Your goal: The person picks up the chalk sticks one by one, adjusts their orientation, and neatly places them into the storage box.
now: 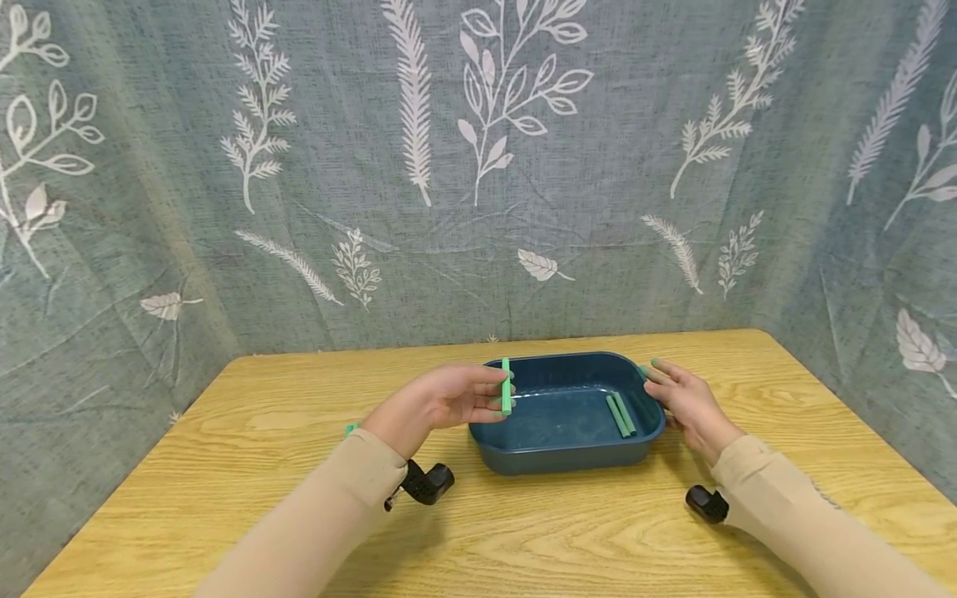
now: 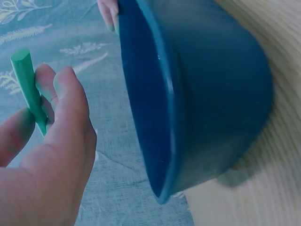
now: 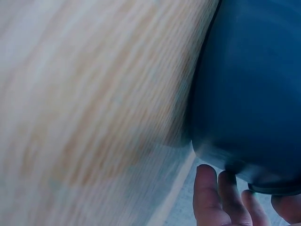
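Observation:
My left hand [image 1: 456, 394] pinches a short green stick [image 1: 506, 387] between thumb and fingertips, above the left rim of a dark blue basin [image 1: 557, 458]. The left wrist view shows the stick's flat end [image 2: 21, 54] past the fingers, with the basin's wall [image 2: 221, 94] beside the hand. Inside the basin, near its right end, two more green sticks [image 1: 621, 415] lie side by side. At the right end of the basin is my right hand [image 1: 691, 407], its fingers extended at the rim. Green shows on fingertips of both hands.
The basin stands on a wooden table [image 1: 583, 531]. Another bit of green [image 1: 351, 428] shows beside my left wrist, mostly hidden. A grey-blue curtain [image 1: 336, 149] with white leaf prints hangs behind the table and on both sides.

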A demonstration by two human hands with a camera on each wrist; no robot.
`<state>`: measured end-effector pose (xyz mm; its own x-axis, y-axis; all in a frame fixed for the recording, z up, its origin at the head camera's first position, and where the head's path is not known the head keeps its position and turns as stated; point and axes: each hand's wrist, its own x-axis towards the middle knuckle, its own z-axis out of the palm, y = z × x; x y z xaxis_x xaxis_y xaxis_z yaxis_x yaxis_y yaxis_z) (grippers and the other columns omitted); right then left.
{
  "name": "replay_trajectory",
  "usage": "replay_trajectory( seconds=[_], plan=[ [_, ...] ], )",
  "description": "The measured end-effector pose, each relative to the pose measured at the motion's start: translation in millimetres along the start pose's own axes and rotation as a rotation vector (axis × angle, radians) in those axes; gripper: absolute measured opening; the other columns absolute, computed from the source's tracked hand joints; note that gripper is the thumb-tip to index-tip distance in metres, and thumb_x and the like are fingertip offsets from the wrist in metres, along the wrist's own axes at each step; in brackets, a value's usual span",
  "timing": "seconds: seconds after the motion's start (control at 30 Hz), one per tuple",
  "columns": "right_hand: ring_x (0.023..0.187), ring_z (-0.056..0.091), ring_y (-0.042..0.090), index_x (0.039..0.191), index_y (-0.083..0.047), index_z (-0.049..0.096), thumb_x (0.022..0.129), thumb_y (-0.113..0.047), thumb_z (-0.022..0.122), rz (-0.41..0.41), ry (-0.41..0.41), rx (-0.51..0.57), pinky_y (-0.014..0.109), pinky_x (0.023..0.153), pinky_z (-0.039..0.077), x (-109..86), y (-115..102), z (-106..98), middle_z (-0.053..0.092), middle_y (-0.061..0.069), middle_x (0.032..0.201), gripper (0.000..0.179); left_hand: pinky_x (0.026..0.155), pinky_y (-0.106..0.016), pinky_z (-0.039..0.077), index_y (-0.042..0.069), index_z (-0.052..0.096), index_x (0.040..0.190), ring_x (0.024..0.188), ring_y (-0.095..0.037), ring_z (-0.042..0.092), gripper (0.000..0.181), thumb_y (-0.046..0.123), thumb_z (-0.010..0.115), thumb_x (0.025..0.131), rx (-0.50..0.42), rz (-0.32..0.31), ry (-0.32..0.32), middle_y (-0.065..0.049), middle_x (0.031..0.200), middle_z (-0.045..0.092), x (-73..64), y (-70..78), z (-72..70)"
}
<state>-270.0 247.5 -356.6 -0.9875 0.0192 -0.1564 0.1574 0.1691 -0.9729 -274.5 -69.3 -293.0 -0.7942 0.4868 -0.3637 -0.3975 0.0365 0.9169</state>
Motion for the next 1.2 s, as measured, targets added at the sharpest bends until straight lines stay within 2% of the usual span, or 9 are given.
replay_trajectory(
  seconds=[0.17,0.43,0.6,0.7,0.83,0.97,1.1,1.2],
  plan=[
    [0.143,0.02,0.041,0.157,-0.009,0.006,0.106,-0.015,0.043,-0.002,0.002,0.005,0.041,0.09,0.043,0.1,-0.2,-0.5,0.014,0.018,0.159,0.063,0.077,-0.025,0.054,-0.006,0.039,0.139,0.081,-0.016,0.058,0.038,0.013,0.041,0.106,0.014,-0.024,0.011,-0.005,0.094,0.056,7.9,9.5,7.8],
    [0.142,0.024,0.04,0.157,-0.007,0.008,0.105,-0.015,0.043,-0.014,0.006,-0.005,0.03,0.077,0.046,0.2,0.3,-0.7,0.017,0.018,0.158,0.063,0.103,-0.038,0.044,-0.002,0.042,0.137,0.098,-0.023,0.055,0.035,0.013,0.043,0.105,0.01,-0.071,0.033,-0.011,0.108,0.054,24.1,18.1,18.7],
    [0.142,0.023,0.04,0.157,-0.007,0.007,0.105,-0.016,0.044,-0.015,0.007,-0.006,0.032,0.08,0.045,0.6,1.0,-1.1,0.016,0.018,0.158,0.063,0.105,-0.039,0.042,-0.001,0.047,0.133,0.108,-0.027,0.053,0.03,0.012,0.044,0.105,0.021,-0.104,0.043,-0.016,0.122,0.052,37.2,22.1,24.9],
    [0.141,0.024,0.04,0.157,-0.007,0.008,0.105,-0.015,0.044,-0.01,0.009,-0.006,0.033,0.081,0.045,0.4,1.5,-0.3,0.017,0.018,0.158,0.063,0.106,-0.04,0.042,0.0,0.05,0.127,0.118,-0.031,0.052,0.025,0.011,0.045,0.105,0.034,-0.127,0.046,-0.016,0.125,0.052,46.2,23.3,28.8],
    [0.141,0.024,0.04,0.157,-0.007,0.008,0.105,-0.015,0.045,-0.009,0.011,0.006,0.036,0.085,0.045,0.9,1.8,-0.4,0.018,0.018,0.158,0.064,0.106,-0.041,0.041,0.001,0.051,0.121,0.13,-0.035,0.046,0.019,0.009,0.046,0.104,0.062,-0.151,0.046,-0.013,0.11,0.055,57.8,25.5,34.7],
    [0.142,0.022,0.04,0.157,-0.007,0.008,0.105,-0.014,0.045,-0.012,0.013,0.014,0.045,0.094,0.043,2.2,1.8,-1.5,0.018,0.019,0.157,0.064,0.106,-0.042,0.042,0.001,0.051,0.119,0.131,-0.036,0.045,0.017,0.008,0.046,0.104,0.088,-0.163,0.046,-0.01,0.094,0.054,68.3,28.4,40.8],
    [0.142,0.023,0.04,0.157,-0.007,0.009,0.105,-0.013,0.044,-0.011,0.019,0.013,0.044,0.094,0.042,2.7,1.4,-1.4,0.018,0.019,0.157,0.063,0.106,-0.043,0.041,0.0,0.049,0.12,0.131,-0.036,0.046,0.018,0.006,0.048,0.103,0.085,-0.172,0.054,-0.01,0.09,0.053,78.5,28.4,46.3],
    [0.141,0.024,0.04,0.157,-0.007,0.009,0.105,-0.012,0.044,-0.011,0.017,0.009,0.041,0.089,0.044,2.6,0.8,-0.8,0.018,0.018,0.157,0.062,0.106,-0.043,0.041,-0.001,0.049,0.124,0.13,-0.036,0.046,0.022,0.005,0.049,0.102,0.077,-0.193,0.066,-0.012,0.094,0.053,85.9,25.9,48.7]
  ],
)
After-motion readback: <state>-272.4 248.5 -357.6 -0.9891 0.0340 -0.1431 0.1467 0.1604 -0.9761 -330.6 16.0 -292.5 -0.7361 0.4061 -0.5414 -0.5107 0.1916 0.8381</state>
